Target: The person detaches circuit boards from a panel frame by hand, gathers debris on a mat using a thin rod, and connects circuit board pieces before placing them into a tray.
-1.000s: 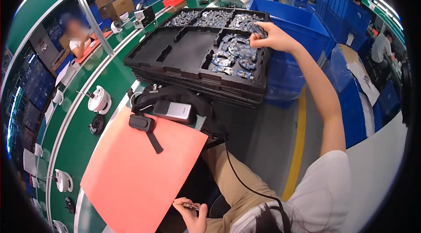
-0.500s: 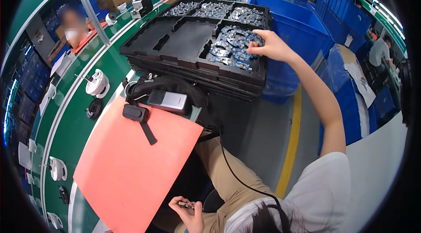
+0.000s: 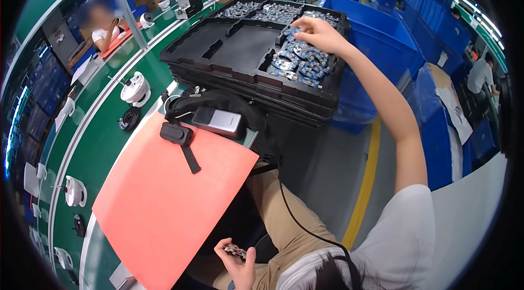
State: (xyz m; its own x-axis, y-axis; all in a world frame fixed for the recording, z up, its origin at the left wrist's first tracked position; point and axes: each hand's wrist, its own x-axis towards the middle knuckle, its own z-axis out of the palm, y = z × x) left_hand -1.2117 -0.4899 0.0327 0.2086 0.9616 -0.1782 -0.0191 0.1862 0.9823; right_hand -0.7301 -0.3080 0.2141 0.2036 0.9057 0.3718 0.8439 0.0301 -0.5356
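Note:
My left hand (image 3: pixel 240 268) is low in front of my lap, thumb and fingers closed round a small circuit board (image 3: pixel 236 252). Whether it is one board or a small stack, I cannot tell. At the far right compartment of the top black tray (image 3: pixel 218 66), my right hand (image 3: pixel 319 34) reaches in with thumb and forefinger curled on a blue circuit board (image 3: pixel 292 32); its fingers partly hide that board. Below the hand, several curved blue circuit boards (image 3: pixel 300 61) fill this compartment. More boards (image 3: pixel 275 13) lie in the back compartments.
The tray tops a stack beside a blue bin (image 3: pixel 376 28). A salmon-coloured sheet (image 3: pixel 169 197) covers the near bench, with a grey-black device (image 3: pixel 219 122), a black clip (image 3: pixel 176 134) and a strap. White camera housings (image 3: pixel 135 89) stand on the green bench. Other people work nearby.
My right hand has moved from the compartment's right side toward its back left. My left hand has shifted slightly, showing more of its board. The head view has turned a little.

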